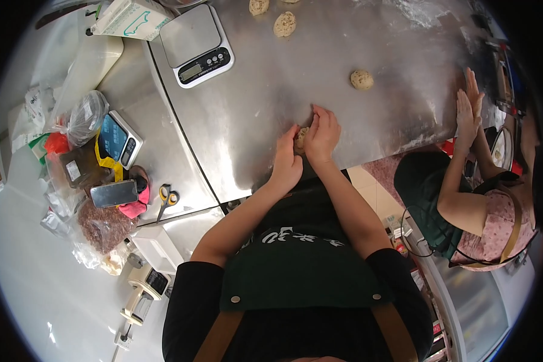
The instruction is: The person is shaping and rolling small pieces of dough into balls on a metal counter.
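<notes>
Between my two hands, near the front edge of the steel table (265, 66), lies a dough ball (301, 138) flecked with darker bits. My left hand (286, 159) cups it from the left, fingers together and pointing away from me. Curved around its right side is my right hand (323, 134). Part of the dough is hidden by the fingers. A round dough ball (362, 79) rests farther off to the right. At the far edge of the view sits another dough piece (285, 25), with more beside it.
A digital kitchen scale (197, 45) stands at the far left of the table. Left of it are a smaller scale (119, 140), scissors (167, 201), a phone (114, 193) and plastic bags (87, 117). On the right, a co-worker's hands (467, 114) are pressed together over the table edge.
</notes>
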{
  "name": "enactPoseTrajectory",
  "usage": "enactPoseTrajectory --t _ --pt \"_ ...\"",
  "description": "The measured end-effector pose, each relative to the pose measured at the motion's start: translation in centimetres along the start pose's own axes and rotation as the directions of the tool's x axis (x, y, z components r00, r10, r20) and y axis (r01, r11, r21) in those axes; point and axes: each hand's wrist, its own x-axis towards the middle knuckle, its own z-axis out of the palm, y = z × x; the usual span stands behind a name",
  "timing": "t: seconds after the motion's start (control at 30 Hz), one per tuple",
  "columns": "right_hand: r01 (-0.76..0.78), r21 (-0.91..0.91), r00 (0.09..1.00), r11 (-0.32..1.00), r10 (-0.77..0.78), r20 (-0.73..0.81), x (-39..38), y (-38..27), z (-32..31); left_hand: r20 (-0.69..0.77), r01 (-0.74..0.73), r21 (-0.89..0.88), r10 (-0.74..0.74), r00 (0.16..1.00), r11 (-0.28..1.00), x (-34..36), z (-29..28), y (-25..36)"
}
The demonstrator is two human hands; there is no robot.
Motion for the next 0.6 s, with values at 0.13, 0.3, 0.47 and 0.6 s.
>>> enactPoseTrajectory --t 0.13,0.3,0.47,0.6 --pt "-0.139 0.094 0.99 0.986 0.135 0.044 0.1 -2.0 -1.2 -0.042 -0.065 0.036 0.067 0.997 0.997 -2.5 1.2 0.2" --pt "-0.114 -0.026 0.991 0.993 0.112 -0.068 -1.0 0.2 -1.2 -0.074 -0.103 -0.009 0.102 0.992 0.995 -2.5 1.7 0.3" --pt "-0.082 0.022 0.995 0.996 0.083 -0.049 -1.2 1.1 -0.7 0.154 -0.102 0.104 0.086 0.984 0.989 2.1 -0.4 -0.3" --pt "-0.15 0.155 0.987 0.976 0.157 -0.031 -0.8 0.1 -1.0 0.023 -0.119 -0.047 0.121 0.992 0.992 0.2 0.2 1.1"
